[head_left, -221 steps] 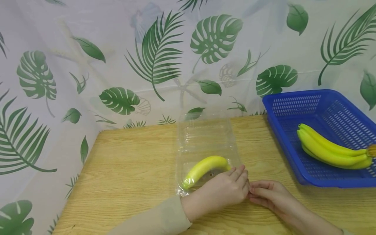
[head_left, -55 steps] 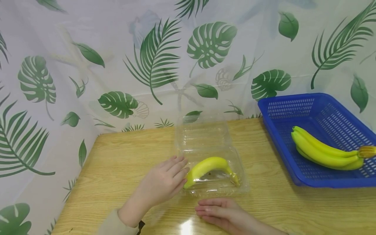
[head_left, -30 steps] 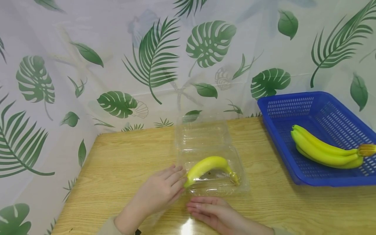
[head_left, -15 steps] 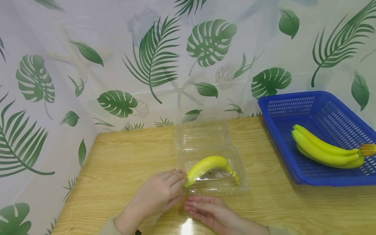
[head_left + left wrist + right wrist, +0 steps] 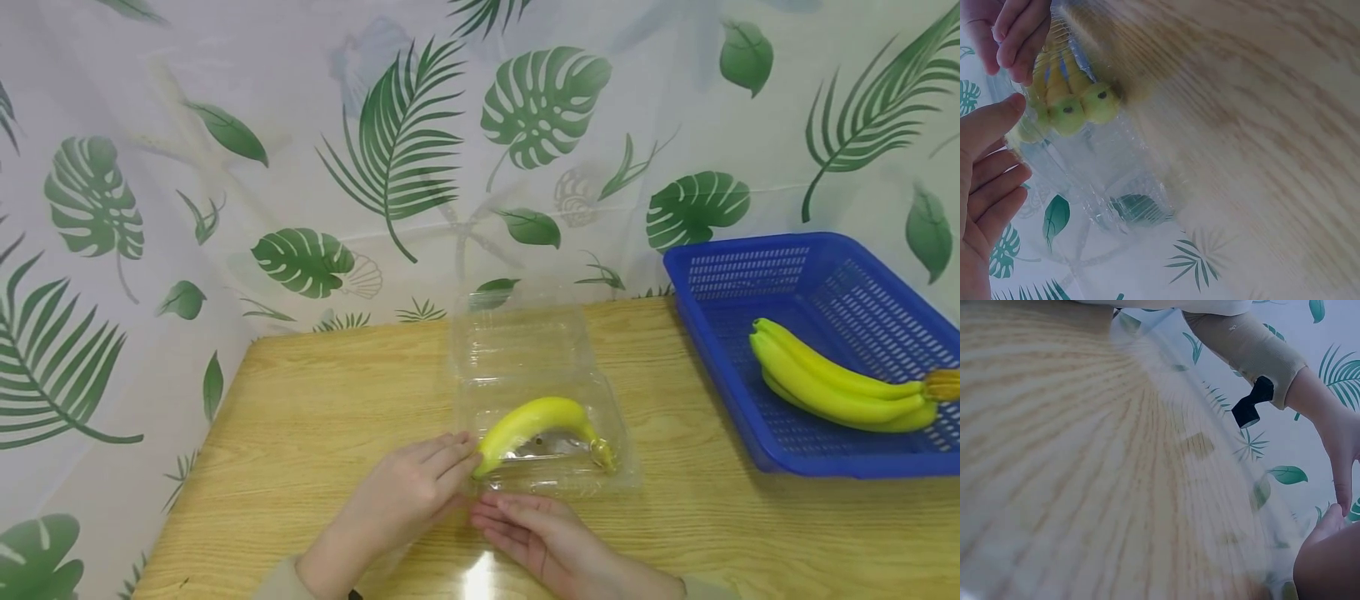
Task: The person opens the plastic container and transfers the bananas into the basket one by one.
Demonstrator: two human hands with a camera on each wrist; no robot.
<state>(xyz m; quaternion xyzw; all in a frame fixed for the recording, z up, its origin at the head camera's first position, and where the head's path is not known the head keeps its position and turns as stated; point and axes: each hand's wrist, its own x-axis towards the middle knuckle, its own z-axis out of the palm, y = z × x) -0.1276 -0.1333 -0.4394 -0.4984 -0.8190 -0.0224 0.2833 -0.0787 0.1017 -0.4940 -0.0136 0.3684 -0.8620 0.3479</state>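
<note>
A clear plastic clamshell box (image 5: 517,375) lies on the table with its lid raised at the back. A yellow banana (image 5: 536,417) rests in its front half, stem to the right. My left hand (image 5: 401,487) is at the box's front left corner, thumb and fingers apart in the left wrist view. My right hand (image 5: 543,537) lies just before the front edge near that corner, fingers extended close to the left hand. Whether either hand bears on the rim is hard to see. Banana tips (image 5: 1069,115) show through the plastic in the left wrist view.
To the right stands a blue plastic basket (image 5: 720,379) holding a bunch of bananas (image 5: 832,387). A leaf-printed cloth (image 5: 420,150) hangs behind and to the left of the wooden table (image 5: 322,400). A black strap (image 5: 1254,403) hangs at the left sleeve.
Both hands have moved from the box's front right corner to its front left corner. In the last second or two the right hand slid left toward the left hand. The banana stays put.
</note>
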